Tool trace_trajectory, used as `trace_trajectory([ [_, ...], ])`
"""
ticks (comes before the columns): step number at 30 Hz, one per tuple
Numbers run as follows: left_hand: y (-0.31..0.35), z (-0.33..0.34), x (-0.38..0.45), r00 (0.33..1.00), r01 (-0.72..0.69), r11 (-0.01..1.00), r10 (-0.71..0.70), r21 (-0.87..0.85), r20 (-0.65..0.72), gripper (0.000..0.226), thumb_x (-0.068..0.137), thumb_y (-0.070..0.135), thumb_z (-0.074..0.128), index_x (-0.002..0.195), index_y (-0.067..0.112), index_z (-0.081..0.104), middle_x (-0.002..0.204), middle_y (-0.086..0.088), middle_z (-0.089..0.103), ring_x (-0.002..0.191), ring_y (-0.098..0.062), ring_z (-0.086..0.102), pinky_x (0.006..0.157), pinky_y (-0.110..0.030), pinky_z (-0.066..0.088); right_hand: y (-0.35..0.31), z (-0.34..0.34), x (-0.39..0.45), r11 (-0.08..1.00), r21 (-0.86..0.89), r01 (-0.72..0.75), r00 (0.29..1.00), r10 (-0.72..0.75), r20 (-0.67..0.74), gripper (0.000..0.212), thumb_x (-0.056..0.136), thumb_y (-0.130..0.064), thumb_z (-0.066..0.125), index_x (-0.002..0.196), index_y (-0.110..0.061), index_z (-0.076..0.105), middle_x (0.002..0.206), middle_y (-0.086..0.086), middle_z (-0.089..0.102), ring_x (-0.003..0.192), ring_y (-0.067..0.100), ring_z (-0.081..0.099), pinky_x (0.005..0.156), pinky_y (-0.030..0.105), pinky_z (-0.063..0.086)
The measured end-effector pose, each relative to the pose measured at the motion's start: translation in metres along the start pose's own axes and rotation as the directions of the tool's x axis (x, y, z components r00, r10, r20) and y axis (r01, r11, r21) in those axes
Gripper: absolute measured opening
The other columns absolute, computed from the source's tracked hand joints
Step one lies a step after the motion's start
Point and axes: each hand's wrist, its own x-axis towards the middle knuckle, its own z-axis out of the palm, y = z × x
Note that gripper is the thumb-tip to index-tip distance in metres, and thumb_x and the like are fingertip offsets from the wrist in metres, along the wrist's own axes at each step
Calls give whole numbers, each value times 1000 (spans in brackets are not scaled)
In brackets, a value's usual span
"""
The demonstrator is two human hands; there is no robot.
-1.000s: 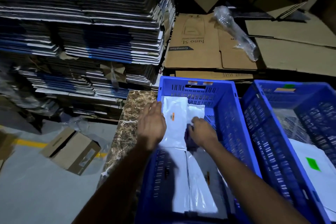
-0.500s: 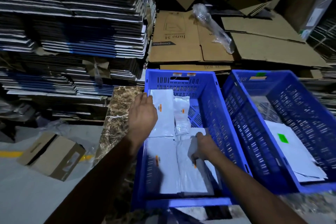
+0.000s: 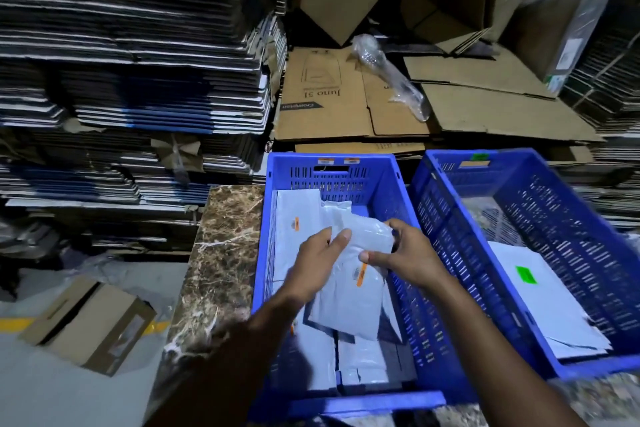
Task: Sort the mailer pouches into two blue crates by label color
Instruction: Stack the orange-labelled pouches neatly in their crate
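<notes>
Now both hands, left hand [image 3: 317, 262] and right hand [image 3: 405, 258], grip one orange-labelled pouch [image 3: 356, 274], lifted since before.

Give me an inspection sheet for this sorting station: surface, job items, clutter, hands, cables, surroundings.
Surface: brown marble slab under both crates.
Job's things: left blue crate holds white pouches with orange labels; right blue crate holds pouches, top one with a green label; one orange-label pouch is lifted over the left crate.
Clutter: crumpled clear plastic wrap on the flattened cartons.
Grippers: left hand and right hand both grip the lifted pouch.
Cables: nothing seen.
Surroundings: stacked flat cardboard sheets at left, brown cartons behind, small box on the floor.
</notes>
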Motion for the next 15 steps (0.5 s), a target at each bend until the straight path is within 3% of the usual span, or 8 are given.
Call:
trace_trajectory([
  [3, 7, 9, 1, 969, -55, 997, 67, 60, -236, 33, 98, 46, 52, 108, 20, 69, 102, 7, 73, 100, -11, 66, 91, -30, 50, -8, 13, -8, 976, 218, 24, 999, -29, 20, 28, 90, -39, 71, 106, -17, 64, 101, 11, 72, 90, 28, 72, 76, 46, 60],
  [4, 10, 11, 0, 944, -94, 988, 126, 118, -305, 29, 100, 40, 52, 108, 17, 69, 99, 6, 73, 96, -11, 66, 85, -26, 48, -9, 20, -9, 968, 249, 15, 1000, -9, -25, 34, 94, -49, 60, 104, -17, 64, 100, 12, 71, 90, 28, 71, 76, 46, 59],
  [6, 13, 18, -6, 902, -132, 965, 212, 228, -376, 27, 101, 37, 51, 101, 15, 67, 90, 3, 72, 87, -14, 66, 75, -25, 46, -11, 36, -8, 988, 156, 17, 981, 14, -193, 46, 99, -54, 44, 92, -11, 59, 87, 9, 68, 81, 24, 66, 71, 34, 52],
  [8, 12, 27, -10, 874, -125, 965, 216, 228, -435, 27, 101, 37, 50, 92, 15, 63, 83, 1, 70, 79, -17, 66, 70, -29, 46, -16, 49, -6, 999, 29, 26, 921, -13, -390, 45, 104, -44, 39, 76, -9, 48, 70, 5, 60, 65, 19, 56, 56, 21, 38],
  [11, 16, 35, -15, 838, -108, 970, 207, 218, -506, 26, 101, 38, 50, 90, 16, 61, 85, 2, 71, 78, -19, 65, 65, -27, 42, -16, 60, 2, 1000, -24, 19, 875, -28, -482, 43, 104, -43, 39, 68, -20, 38, 60, 2, 53, 56, 19, 51, 51, 32, 33],
  [15, 19, 36, -20, 850, -85, 984, 155, 159, -503, 32, 101, 42, 46, 99, 15, 63, 108, 10, 68, 93, -23, 61, 71, -24, 38, -10, 62, 12, 999, -29, 43, 860, -52, -508, 41, 104, -41, 40, 69, -21, 41, 58, 2, 52, 53, 20, 49, 51, 32, 33],
])
